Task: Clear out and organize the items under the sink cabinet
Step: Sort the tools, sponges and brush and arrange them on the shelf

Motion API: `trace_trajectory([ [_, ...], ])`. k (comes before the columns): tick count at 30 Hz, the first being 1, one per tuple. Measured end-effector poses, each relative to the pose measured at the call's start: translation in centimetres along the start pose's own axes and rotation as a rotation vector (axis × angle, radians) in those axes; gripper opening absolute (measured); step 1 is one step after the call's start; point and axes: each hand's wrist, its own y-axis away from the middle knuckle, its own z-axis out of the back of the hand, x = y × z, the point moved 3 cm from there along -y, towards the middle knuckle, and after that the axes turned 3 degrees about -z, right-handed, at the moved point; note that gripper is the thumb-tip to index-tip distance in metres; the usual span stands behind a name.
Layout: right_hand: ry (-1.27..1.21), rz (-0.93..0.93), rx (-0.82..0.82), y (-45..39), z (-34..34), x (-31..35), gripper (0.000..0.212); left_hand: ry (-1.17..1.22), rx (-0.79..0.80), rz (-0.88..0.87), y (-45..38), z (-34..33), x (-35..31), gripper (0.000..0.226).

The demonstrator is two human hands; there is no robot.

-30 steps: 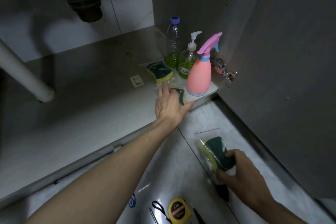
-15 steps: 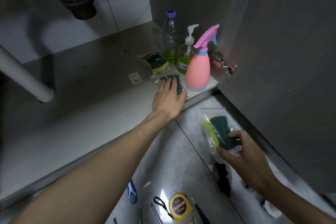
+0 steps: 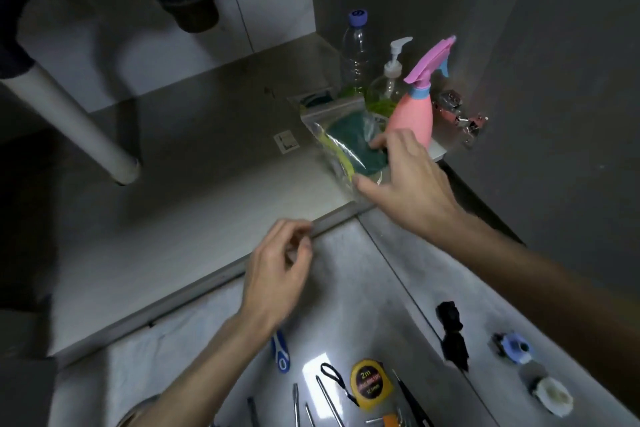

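Restocking step: right hand (image 3: 412, 184) pinching bagged sponge (image 3: 349, 146) w/ fingers over cabinet floor (image 3: 194, 204) beside pink spray bottle (image 3: 414, 111), left hand (image 3: 277, 270) loosely curled, empty; next prob. lay bag flat by the bottles.

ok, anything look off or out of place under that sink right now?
Nothing spilled or visibly broken. The bottles stand upright in the back right corner, the pink spray bottle in front. The right hand holds a bagged sponge tilted above the cabinet floor. The left hand holds nothing.
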Motion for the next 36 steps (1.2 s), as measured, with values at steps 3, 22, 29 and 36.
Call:
trace_trajectory([
  [3, 0.158, -0.040, -0.004, -6.3, -0.9, 2.1, 0.057, -0.121, 0.134, 0.126, 3.5, 0.3, 2.0, 0.018],
  [22, 0.458, -0.078, 0.259, -10.4, -4.7, 1.5, 0.041, -0.339, 0.312, 0.407, 8.0, 2.7, 8.2, 0.013],
  [29, 0.146, 0.106, -0.009, -6.4, -3.0, 2.6, 0.035, -0.376, 0.294, 0.487, 8.6, 3.5, 8.7, 0.013],
  [36, -0.144, 0.141, 0.406, 8.1, -6.6, 2.2, 0.021, -0.479, 0.342, 0.562, 10.0, 2.6, 10.1, 0.031],
])
